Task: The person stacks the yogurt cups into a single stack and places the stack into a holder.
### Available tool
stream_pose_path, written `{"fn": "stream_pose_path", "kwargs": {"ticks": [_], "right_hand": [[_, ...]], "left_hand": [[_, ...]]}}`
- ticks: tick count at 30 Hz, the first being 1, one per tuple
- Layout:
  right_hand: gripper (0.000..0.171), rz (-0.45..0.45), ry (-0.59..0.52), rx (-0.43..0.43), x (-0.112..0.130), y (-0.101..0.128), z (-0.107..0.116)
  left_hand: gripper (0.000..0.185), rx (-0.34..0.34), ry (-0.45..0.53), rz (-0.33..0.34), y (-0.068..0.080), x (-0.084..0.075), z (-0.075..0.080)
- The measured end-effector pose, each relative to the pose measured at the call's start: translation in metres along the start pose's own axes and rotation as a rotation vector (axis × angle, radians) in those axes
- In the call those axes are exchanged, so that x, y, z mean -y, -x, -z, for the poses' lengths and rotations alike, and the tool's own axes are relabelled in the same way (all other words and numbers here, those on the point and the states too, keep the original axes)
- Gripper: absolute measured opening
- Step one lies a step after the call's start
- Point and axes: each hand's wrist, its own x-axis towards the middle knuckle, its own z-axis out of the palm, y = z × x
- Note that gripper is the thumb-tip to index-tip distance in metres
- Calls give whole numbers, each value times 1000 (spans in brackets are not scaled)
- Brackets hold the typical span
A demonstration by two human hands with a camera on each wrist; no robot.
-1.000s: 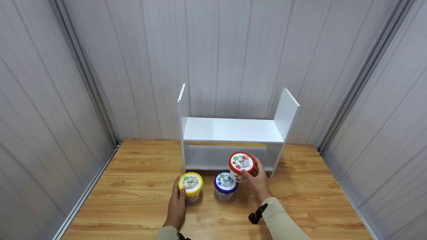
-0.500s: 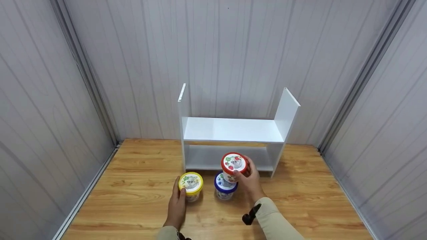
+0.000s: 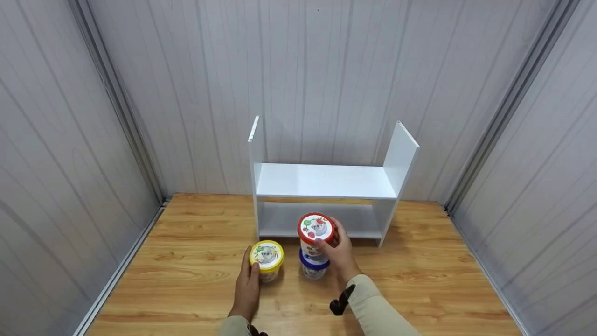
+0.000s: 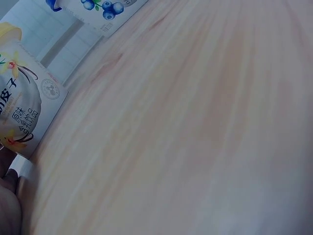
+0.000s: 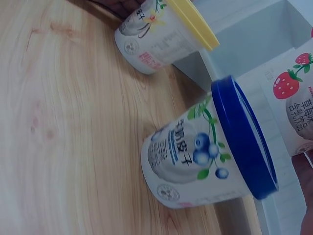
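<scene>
The round white tub with red lid and printed strawberries (image 3: 315,229) is held just over the round white tub with blue lid (image 3: 313,271), apart from it. The right hand (image 3: 342,254) grips it, thumb and fingers bent around its side. The left hand (image 3: 246,285), half closed, holds the round white tub with yellow lid (image 3: 267,260) on the brown wooden table (image 3: 200,261).

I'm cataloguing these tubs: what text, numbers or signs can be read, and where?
"皮子": yellow-lidded tub
"原味": yellow-lidded tub
"含乳饮品": yellow-lidded tub
"奶皮子": blue-lidded tub
"草莓味": red-lidded tub
"含乳饮品": red-lidded tub
Too small or blurred: round seals, other print.
</scene>
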Motion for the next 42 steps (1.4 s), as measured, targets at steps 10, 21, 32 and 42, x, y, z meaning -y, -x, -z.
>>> {"fn": "stream_pose_path", "kwargs": {"ticks": [10,21,32,42], "right_hand": [[85,70,41,41,-2,0,-17],[81,107,36,105,26,11,-35],[86,83,4,117,13,6,-50],[88,65,65,91,0,2,-65]], "left_hand": [[64,-14,-3,-10,0,0,0],[65,-4,-3,-6,1,-2,0],[64,-10,16,16,1,-1,-2],[62,-13,22,18,0,2,-1]]}}
